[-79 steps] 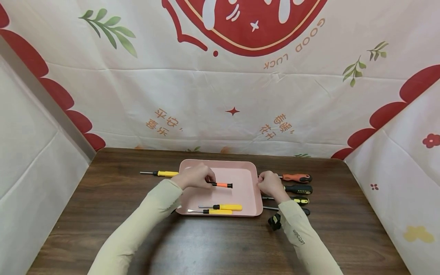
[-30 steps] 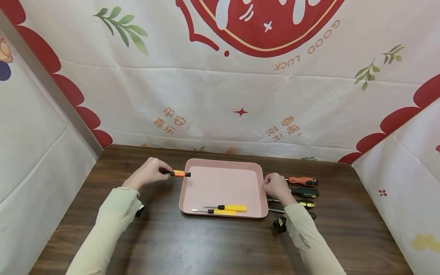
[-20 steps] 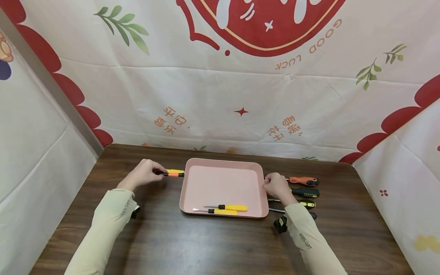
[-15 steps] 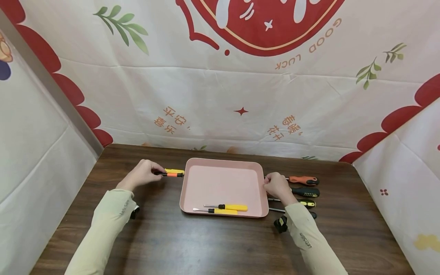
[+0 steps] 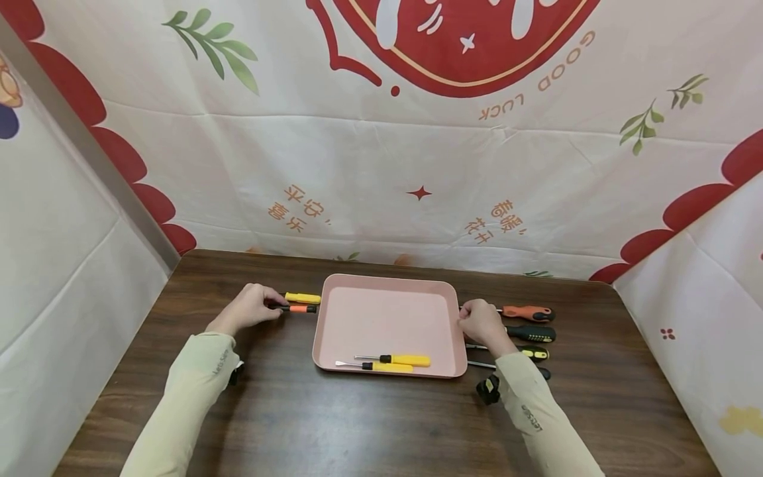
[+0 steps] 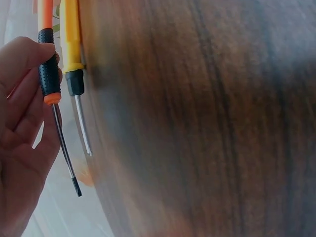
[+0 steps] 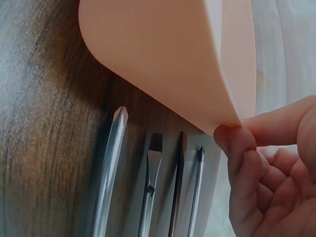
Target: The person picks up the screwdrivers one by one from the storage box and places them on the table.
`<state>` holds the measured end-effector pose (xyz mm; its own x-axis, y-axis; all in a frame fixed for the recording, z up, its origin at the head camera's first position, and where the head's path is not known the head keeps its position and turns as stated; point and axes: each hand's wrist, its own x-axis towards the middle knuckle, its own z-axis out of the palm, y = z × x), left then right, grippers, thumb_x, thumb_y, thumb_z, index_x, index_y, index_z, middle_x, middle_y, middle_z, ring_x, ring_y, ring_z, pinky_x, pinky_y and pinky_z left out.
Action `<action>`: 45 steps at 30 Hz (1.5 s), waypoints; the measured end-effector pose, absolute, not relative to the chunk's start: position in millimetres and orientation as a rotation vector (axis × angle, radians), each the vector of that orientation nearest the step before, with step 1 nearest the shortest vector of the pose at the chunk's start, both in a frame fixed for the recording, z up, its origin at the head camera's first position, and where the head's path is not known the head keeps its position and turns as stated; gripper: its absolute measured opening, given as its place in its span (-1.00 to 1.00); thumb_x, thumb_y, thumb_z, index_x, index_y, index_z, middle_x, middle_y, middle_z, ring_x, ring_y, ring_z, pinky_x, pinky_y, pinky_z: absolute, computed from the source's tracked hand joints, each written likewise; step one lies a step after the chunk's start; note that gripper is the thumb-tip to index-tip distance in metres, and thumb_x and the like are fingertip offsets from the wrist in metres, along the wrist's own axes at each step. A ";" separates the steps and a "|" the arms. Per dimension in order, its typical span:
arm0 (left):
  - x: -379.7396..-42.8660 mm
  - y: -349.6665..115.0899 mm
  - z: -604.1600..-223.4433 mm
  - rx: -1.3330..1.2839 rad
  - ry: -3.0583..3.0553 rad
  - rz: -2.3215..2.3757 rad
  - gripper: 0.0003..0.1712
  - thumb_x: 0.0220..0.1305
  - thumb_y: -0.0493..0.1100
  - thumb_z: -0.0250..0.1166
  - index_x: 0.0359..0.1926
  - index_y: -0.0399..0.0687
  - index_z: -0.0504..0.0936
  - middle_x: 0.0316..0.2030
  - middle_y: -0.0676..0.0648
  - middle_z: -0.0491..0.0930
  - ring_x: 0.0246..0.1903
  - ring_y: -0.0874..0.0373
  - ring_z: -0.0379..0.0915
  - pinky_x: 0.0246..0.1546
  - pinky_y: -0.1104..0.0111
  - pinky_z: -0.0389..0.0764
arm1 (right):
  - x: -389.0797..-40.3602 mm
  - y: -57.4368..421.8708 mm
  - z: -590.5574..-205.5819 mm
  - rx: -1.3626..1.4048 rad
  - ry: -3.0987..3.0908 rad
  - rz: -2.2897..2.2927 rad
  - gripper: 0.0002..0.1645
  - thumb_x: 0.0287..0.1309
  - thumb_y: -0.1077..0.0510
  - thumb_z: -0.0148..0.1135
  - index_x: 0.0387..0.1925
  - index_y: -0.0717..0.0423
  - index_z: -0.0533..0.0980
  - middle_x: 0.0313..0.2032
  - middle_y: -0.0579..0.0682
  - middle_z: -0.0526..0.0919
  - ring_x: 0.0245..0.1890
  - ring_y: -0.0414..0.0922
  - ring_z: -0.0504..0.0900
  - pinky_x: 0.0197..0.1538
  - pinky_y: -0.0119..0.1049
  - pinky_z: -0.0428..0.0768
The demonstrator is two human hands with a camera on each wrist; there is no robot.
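My left hand pinches a black and orange screwdriver left of the pink tray. In the left wrist view, thumb and fingers hold its black grip, with the dark-tipped shaft exposed. Just behind it lies a yellow screwdriver. My right hand pinches the tray's right rim between thumb and fingers, plain in the right wrist view. Near the tray's front edge, two more yellow screwdrivers lie inside, an upper one and a lower one, close together.
Right of the tray lie several larger screwdrivers, tips toward it: an orange one, a black one, a black and yellow one and another, partly behind the right arm. Printed cloth hangs behind the wooden table.
My left hand carried the black and orange screwdriver from above the tray to its left side, then slightly toward the front, apart from the yellow one. The right hand stays on the rim.
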<state>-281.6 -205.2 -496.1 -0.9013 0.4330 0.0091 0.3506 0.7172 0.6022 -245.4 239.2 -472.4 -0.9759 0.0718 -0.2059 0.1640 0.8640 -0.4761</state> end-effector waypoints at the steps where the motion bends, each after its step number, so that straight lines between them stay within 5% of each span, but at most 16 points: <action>1: -281.7 -205.6 -497.1 0.636 2.789 0.931 -0.80 -0.09 -0.32 0.31 -0.34 -0.12 0.70 -0.46 0.00 0.62 -0.56 0.21 0.28 -0.52 0.41 0.35 | -245.2 239.4 -472.6 0.178 2.856 -0.756 -0.84 -0.11 0.31 0.07 -0.70 0.14 0.41 -0.75 -0.05 0.38 -0.71 -0.13 0.33 -0.60 -0.34 0.29; 12: -282.7 -204.7 -508.1 0.656 2.801 0.927 -0.81 -0.07 -0.34 0.31 -0.34 -0.17 0.70 -0.35 -0.11 0.65 -0.33 0.10 0.51 -0.29 0.23 0.51 | -246.8 240.5 -476.3 0.196 2.867 -0.725 -0.88 -0.12 0.29 0.08 -0.68 0.14 0.43 -0.74 -0.05 0.42 -0.68 -0.12 0.39 -0.58 -0.33 0.32; 45: -283.3 -202.2 -521.4 0.630 2.837 0.937 -0.80 -0.07 -0.39 0.29 -0.32 -0.20 0.67 -0.34 -0.12 0.63 -0.26 0.01 0.51 -0.20 0.13 0.50 | -247.3 240.0 -475.8 0.225 2.877 -0.715 -0.90 -0.14 0.28 0.10 -0.67 0.14 0.44 -0.73 -0.06 0.44 -0.65 -0.10 0.41 -0.56 -0.32 0.33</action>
<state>-283.3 -202.2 -521.4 -0.9112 0.4095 0.0444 0.3554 0.7271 0.5874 -247.3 240.0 -475.8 -0.9744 0.1048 -0.1988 0.1856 0.8739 -0.4492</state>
